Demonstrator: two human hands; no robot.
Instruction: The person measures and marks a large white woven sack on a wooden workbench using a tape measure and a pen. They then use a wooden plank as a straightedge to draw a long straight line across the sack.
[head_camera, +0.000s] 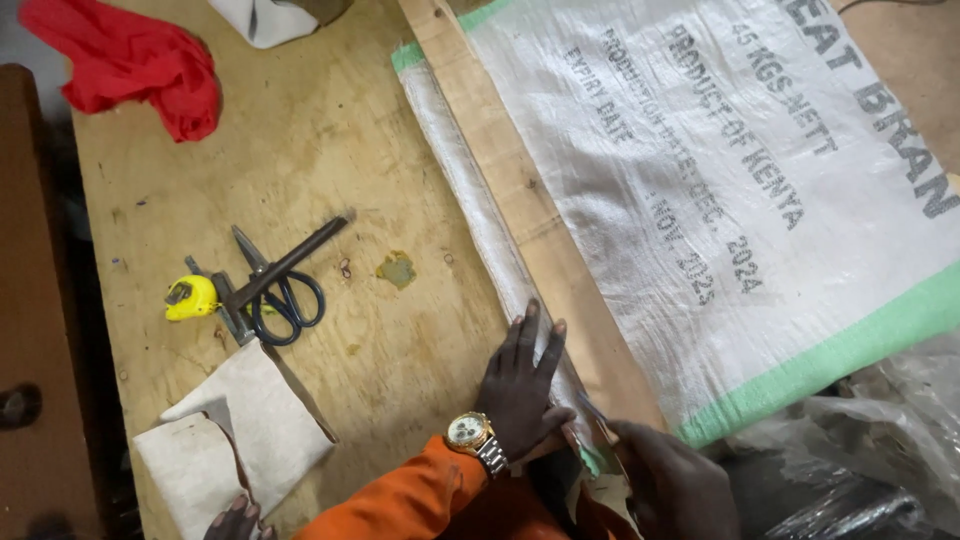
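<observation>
- The woven sack is white with dark grey printed lettering and a pale green band along its edges.
- The cloth at the workbench's far left corner is bright red.
- The tape measure is yellow; the scissors beside it have dark blue-black handles.
- The workbench is pale tan plywood, speckled with small stains.
- The sleeve is orange, and the wristwatch is gold with a pale face.
- The fabric pieces at the near left edge are off-white.

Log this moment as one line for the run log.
left hand: flat on folded sack strip | right hand: at wooden board end | scissors, tape measure: idle on table
</observation>
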